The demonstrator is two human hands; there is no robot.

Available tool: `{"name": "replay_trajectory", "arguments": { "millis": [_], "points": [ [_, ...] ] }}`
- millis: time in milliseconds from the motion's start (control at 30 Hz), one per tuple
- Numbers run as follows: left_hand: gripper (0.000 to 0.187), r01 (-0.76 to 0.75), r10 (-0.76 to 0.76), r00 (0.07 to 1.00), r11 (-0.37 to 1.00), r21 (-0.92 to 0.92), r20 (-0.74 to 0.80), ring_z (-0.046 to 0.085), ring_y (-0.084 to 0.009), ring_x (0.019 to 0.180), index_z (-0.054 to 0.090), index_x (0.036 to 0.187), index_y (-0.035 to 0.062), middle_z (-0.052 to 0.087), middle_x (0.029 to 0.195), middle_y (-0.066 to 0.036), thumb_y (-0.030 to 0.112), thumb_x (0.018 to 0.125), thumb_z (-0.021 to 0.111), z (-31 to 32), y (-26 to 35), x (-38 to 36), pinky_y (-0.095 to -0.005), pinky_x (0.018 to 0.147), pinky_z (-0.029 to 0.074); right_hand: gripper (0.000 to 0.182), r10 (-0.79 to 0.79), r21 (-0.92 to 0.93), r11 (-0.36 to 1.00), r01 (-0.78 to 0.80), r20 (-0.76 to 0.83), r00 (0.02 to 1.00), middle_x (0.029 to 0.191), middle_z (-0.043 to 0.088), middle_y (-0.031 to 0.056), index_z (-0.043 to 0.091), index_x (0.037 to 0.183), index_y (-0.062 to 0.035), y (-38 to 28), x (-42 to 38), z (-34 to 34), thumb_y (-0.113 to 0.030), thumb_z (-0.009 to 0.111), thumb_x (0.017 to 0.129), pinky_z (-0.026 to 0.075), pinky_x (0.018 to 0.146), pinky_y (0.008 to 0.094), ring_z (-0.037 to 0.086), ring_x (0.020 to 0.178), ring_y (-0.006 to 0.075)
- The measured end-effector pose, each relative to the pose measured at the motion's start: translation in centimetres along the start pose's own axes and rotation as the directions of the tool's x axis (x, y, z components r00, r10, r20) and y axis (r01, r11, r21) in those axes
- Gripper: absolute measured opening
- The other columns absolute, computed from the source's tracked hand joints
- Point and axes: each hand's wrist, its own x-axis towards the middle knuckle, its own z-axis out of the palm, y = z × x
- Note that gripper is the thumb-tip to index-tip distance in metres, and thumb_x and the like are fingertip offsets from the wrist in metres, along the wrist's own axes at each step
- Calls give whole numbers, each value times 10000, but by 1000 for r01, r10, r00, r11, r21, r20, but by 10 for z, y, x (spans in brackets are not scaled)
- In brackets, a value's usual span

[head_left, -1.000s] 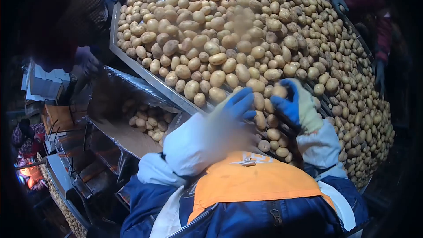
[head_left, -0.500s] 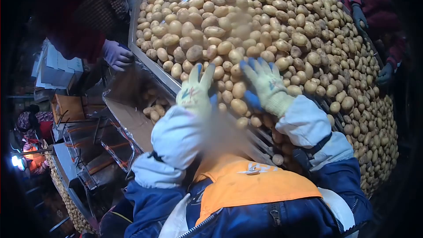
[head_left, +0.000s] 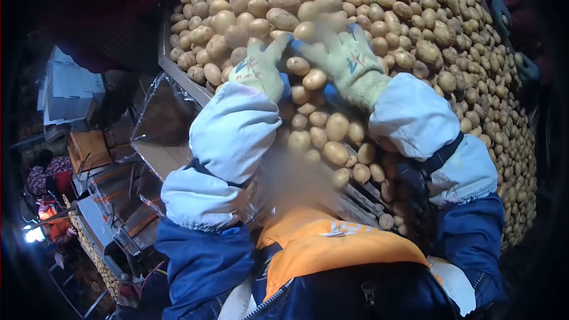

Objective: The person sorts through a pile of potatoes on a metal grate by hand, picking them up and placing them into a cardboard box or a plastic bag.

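Note:
Potatoes (head_left: 427, 51) lie heaped over a broad metal-edged table in front of me. My left hand (head_left: 261, 72), in a pale yellow-green glove with blue fingertips, rests on the potatoes near the left rim, its visible fingers stretched out. To its right, my right hand (head_left: 348, 64) wears a matching glove and lies on the heap with fingers spread. A few loose potatoes (head_left: 305, 77) sit between the two hands, and neither hand is closed around one. More potatoes (head_left: 336, 153) lie nearer my body, beside the slats (head_left: 361, 201). Both palms are hidden.
The metal rim (head_left: 184, 83) borders the heap on the left, with an open lined carton (head_left: 163, 157) below it. White boxes (head_left: 74, 89) are stacked farther left. A co-worker's gloved hand (head_left: 501, 15) is at the right edge. A blurred patch obscures the area before my chest.
Both my hands have moved forward over the heap and closer together. More potatoes lie near my body. The co-worker's gloved hand beside the left rim is out of sight.

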Motion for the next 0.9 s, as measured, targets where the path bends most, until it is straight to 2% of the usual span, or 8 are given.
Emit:
{"name": "replay_trajectory", "arguments": {
  "millis": [200, 267, 367, 500, 667, 733, 867, 900],
  "points": [
    [692, -47, 52, 990, 998, 44, -130, 587, -349, 1259, 580, 1438, 210, 604, 1356, -148, 120, 772, 744, -11, -27, 48, -420, 1045, 501, 751, -20, -58, 998, 12, -149, 989, 1495, 477, 143, 495, 1461, -267, 14, 68, 31, -336, 792, 774, 301, 1108, 574, 519, 1300, 335],
    [689, -42, 57, 975, 996, 75, -215, 587, -348, 1260, 582, 1436, 209, 605, 1353, -148, 119, 772, 746, -22, -42, 63, -419, 1046, 501, 699, -58, 3, 998, 63, -339, 939, 1473, 510, 98, 543, 1401, -253, 25, 93, 51, -432, 754, 759, 383, 1026, 605, 595, 1175, 351],
    [685, -15, 46, 956, 994, 108, -290, 587, -346, 1260, 586, 1432, 208, 606, 1348, -147, 117, 773, 749, -35, -75, 98, -417, 1047, 501, 747, -30, -14, 1000, 28, -147, 989, 1540, 459, 112, 520, 1452, -230, 29, 134, 53, -400, 763, 767, 384, 1067, 568, 555, 1273, 350],
    [679, 8, 23, 942, 996, 90, -335, 586, -344, 1261, 591, 1427, 206, 609, 1343, -147, 114, 774, 753, -46, -102, 133, -415, 1048, 500, 746, -10, 182, 983, 26, -90, 996, 1620, 311, 269, 383, 1591, -210, 54, 189, 56, -650, 458, 993, 207, 1231, 537, 264, 1483, 479],
    [606, -44, 112, 870, 988, 151, -480, 619, -321, 1217, 647, 1354, 189, 629, 1326, -137, 29, 779, 751, -45, -106, 95, -380, 1029, 513, 670, 114, 140, 985, -101, -90, 989, 1589, 412, 132, 497, 1493, -242, 79, 167, 45, -293, 730, 867, 415, 1129, 461, 490, 1380, 361],
    [564, -99, 92, 835, 995, 16, -542, 649, -294, 1180, 668, 1334, 189, 649, 1308, -117, 36, 800, 761, -47, -94, 56, -365, 996, 531, 551, 52, 54, 998, -35, -360, 931, 1404, 602, 155, 593, 1398, -156, 73, 126, 28, -262, 754, 882, 512, 1023, 435, 614, 1220, 364],
    [432, -175, -122, 805, 886, -429, -581, 679, -180, 1088, 680, 1323, 109, 710, 1238, -92, 52, 900, 746, -27, -77, -16, -315, 907, 552, 332, -198, 459, 870, 183, -16, 980, 1010, 716, 123, 699, 1179, -76, 23, 41, -44, -262, 746, 909, 557, 774, 410, 681, 920, 359],
    [430, -25, -224, 818, 906, -422, -530, 683, -193, 1064, 675, 1321, 127, 726, 1144, -117, 7, 910, 699, -26, -73, -33, -312, 900, 544, 306, -281, 455, 865, 212, 88, 956, 989, 708, 127, 686, 1177, -71, 7, 29, -55, -255, 709, 934, 552, 758, 421, 678, 910, 365]
  ]
}}
